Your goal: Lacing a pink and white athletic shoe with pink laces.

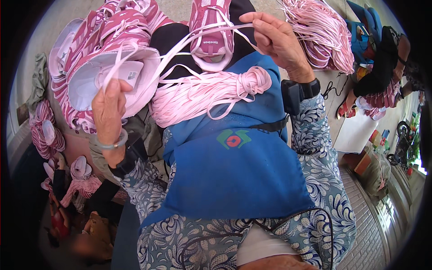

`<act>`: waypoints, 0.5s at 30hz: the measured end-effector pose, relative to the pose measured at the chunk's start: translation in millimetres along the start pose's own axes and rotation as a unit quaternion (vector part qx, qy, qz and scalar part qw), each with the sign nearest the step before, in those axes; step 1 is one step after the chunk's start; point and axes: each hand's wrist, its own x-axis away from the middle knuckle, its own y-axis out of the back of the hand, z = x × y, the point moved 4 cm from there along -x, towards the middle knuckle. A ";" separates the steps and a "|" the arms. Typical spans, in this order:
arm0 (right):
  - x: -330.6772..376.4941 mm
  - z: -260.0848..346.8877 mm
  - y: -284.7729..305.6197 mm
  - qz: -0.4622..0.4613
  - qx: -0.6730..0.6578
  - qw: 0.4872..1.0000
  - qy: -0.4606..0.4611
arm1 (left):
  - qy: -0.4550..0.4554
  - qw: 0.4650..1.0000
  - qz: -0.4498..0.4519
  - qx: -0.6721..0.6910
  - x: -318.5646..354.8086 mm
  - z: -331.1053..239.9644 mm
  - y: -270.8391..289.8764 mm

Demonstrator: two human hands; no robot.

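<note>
A pink and white shoe upper (pixel 211 38) rests between my knees, a pale pink shoelace (pixel 182 42) strung through its eyelets. My left hand (pixel 109 105) pinches one end of that lace, in front of the stacked shoe uppers. Raised at the right, my right hand (pixel 274 38) pinches the other part of the lace between thumb and fingers. The lace spans the gap between my hands, above my lap. Across the blue apron (pixel 234 175) lies a knotted bundle of pink laces (pixel 207 94).
Many pink shoe uppers (pixel 108 40) are stacked at my left. A large heap of pink laces (pixel 319 36) lies at the far right. Other people sit nearby at both sides; one person's bare arm (pixel 56 211) shows at the lower left. A filled plastic bag (pixel 375 173) stands at the right.
</note>
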 end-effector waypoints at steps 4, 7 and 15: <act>2.5 1.1 -2.1 -0.103 0.162 0.981 -0.019 | 0.036 0.900 0.001 -0.434 23.0 -13.1 3.7; -1.8 12.2 -17.3 -0.069 0.208 0.975 0.026 | -0.062 0.964 -0.143 -0.217 35.9 -24.5 -5.5; 0.9 16.1 -2.4 0.001 0.254 0.966 0.054 | -0.277 0.957 0.010 -0.081 -61.7 -38.9 -132.5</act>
